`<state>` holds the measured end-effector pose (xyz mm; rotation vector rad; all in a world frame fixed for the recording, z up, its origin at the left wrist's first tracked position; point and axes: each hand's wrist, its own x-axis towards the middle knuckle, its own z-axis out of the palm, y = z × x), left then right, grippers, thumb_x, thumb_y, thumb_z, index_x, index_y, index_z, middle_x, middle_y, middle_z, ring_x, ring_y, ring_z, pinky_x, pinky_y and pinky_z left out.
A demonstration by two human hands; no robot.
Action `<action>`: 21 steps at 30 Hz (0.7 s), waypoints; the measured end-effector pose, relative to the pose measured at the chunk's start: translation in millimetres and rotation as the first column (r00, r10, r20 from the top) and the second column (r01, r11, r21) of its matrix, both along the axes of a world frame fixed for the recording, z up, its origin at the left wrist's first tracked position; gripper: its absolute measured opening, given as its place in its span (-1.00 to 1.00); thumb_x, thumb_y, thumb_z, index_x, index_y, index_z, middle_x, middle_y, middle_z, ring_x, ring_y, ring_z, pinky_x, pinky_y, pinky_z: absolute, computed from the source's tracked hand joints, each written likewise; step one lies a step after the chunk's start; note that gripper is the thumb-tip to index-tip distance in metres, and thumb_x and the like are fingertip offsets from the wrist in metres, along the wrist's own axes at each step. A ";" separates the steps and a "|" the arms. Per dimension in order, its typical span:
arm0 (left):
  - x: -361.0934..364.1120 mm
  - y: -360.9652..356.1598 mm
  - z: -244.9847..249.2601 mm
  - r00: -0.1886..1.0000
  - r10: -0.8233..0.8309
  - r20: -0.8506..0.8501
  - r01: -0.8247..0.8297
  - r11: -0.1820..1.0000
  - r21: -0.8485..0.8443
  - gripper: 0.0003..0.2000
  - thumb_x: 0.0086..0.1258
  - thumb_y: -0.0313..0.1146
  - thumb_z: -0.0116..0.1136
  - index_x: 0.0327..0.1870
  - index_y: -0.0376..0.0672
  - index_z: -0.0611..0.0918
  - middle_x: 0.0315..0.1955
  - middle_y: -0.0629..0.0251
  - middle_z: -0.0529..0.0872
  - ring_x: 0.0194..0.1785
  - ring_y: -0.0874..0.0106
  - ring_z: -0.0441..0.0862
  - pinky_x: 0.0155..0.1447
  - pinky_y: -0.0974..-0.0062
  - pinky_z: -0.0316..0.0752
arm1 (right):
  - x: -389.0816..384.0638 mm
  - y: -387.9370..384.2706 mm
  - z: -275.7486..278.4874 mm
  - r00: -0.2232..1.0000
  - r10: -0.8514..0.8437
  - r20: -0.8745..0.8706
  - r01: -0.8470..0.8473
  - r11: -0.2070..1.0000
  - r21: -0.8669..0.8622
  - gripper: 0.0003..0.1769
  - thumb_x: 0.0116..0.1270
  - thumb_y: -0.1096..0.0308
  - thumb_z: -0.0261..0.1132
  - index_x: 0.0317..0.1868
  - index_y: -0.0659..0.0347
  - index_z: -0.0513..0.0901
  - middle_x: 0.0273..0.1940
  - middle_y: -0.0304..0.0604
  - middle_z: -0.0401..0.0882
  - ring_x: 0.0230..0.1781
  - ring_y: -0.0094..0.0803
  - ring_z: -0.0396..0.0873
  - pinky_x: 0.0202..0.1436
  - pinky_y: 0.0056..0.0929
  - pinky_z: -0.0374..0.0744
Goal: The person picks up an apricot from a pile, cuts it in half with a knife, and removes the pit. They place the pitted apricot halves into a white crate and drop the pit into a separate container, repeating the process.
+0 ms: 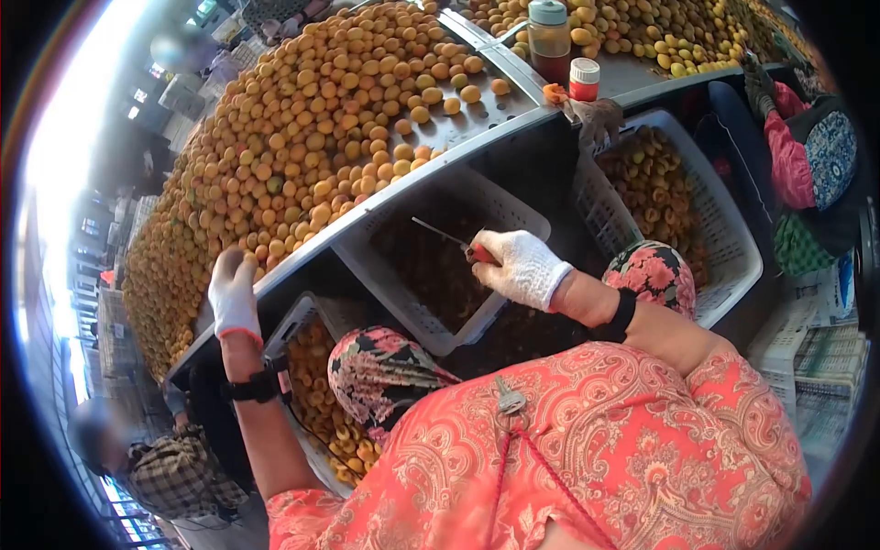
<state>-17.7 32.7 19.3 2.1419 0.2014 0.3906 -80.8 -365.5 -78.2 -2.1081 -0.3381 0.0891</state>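
My left hand (234,291), in a white glove with darkened fingertips, is at the table's metal edge. Its fingers reach out against the near side of a big heap of apricots (312,137), thumb a little apart, and no fruit shows clearly in it. My right hand (521,268), also gloved in white, is closed around the red handle of a knife (440,231). The thin blade points up and left, over a grey plastic crate (449,344) with dark contents deep inside.
A crate of halved apricots (325,403) stands at my left, and another crate (738,247) of them at my right. A bottle of dark liquid (549,46) and a red jar (584,81) stand on the metal divider. Co-workers sit at both sides (183,472) (816,165).
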 end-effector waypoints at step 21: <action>279.2 -309.3 -69.0 0.547 -0.418 -0.725 0.808 0.038 0.588 -0.49 0.29 -0.27 0.12 0.33 0.18 0.56 0.26 0.10 0.54 0.29 0.06 0.49 0.34 0.19 0.43 | 58.0 -73.3 -1.3 0.958 -0.077 -0.275 0.155 0.949 0.273 -0.72 0.29 0.25 0.34 -0.08 0.23 0.61 -0.27 0.18 0.68 -0.15 0.15 0.67 -0.12 -0.10 0.61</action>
